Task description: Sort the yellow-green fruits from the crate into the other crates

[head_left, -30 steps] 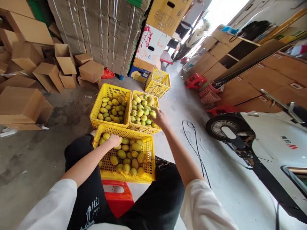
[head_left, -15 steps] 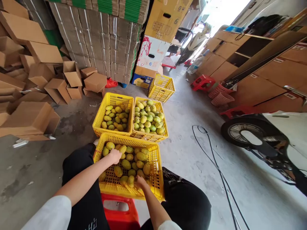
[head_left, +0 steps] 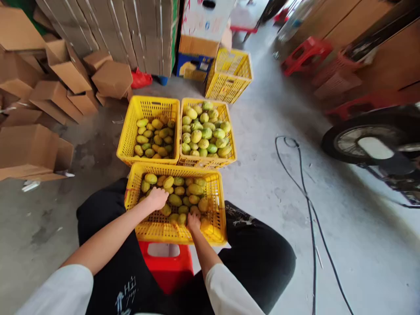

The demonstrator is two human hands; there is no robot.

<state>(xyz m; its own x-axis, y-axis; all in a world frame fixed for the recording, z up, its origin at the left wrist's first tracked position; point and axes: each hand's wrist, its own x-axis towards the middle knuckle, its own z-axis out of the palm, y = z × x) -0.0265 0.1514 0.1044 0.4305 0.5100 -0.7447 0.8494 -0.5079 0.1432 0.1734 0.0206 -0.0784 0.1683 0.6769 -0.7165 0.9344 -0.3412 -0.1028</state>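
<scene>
My left hand [head_left: 158, 198] is over the left half of the near yellow crate [head_left: 216, 236], fingers curled down among the fruit; whatever they hold is hidden under the hand. At the crate's front right, my right hand [head_left: 194, 222] reaches in with its fingers closed round a yellow-green oval fruit [head_left: 194, 210], partly covered. Several similar fruits [head_left: 175, 200] lie loose in this crate, with bare grid showing at its left and right. Beyond it stand two more yellow crates side by side: the left one [head_left: 126, 139] partly filled, the right one [head_left: 231, 133] heaped with greener fruit [head_left: 204, 134].
The near crate rests by a red plastic stool [head_left: 170, 271] between my knees. Another yellow crate [head_left: 229, 83] stands farther back. Cardboard boxes [head_left: 28, 151] pile up at left. A black cable [head_left: 310, 203] crosses the floor at right, near a motorcycle wheel [head_left: 367, 139].
My right hand went from the heaped far-right crate down into the near crate, where it stays among the fruit. My left hand remains over the near crate. The view has shifted.
</scene>
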